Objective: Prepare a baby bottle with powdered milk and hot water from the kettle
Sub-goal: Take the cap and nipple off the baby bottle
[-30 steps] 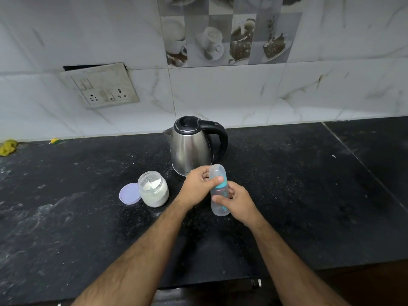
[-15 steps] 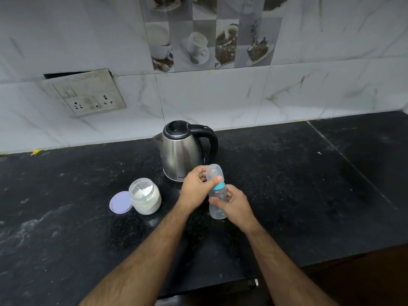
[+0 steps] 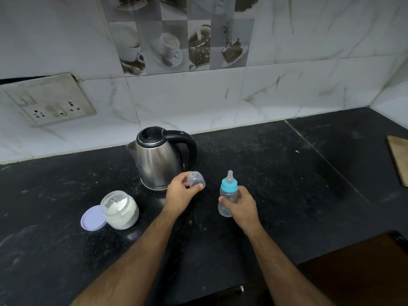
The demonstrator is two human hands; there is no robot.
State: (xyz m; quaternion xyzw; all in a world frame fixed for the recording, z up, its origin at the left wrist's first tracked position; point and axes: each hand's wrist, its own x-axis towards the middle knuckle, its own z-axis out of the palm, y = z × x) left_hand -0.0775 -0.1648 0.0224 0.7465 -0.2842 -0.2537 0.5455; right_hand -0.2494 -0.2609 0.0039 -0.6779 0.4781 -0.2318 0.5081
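My right hand (image 3: pixel 241 203) grips a clear baby bottle (image 3: pixel 227 195) with a teal collar and bare teat, held upright just above the black counter (image 3: pixel 287 184). My left hand (image 3: pixel 182 193) holds the bottle's clear dome cap (image 3: pixel 196 181), a short way left of the bottle. Behind the left hand stands a steel kettle (image 3: pixel 159 159) with a black lid and handle. An open glass jar of white milk powder (image 3: pixel 120 209) stands at the left, with its lilac lid (image 3: pixel 91 218) lying flat beside it.
A marble-tiled wall with a switch and socket plate (image 3: pixel 46 101) backs the counter. A wooden board's corner (image 3: pixel 399 159) shows at the right edge. The counter's front edge runs near my forearms, with a brown surface (image 3: pixel 357 272) below at the right.
My left hand has pulled the clear cap off the bottle and moved it left. The right hand has shifted right with the bottle, whose teat is now bare.
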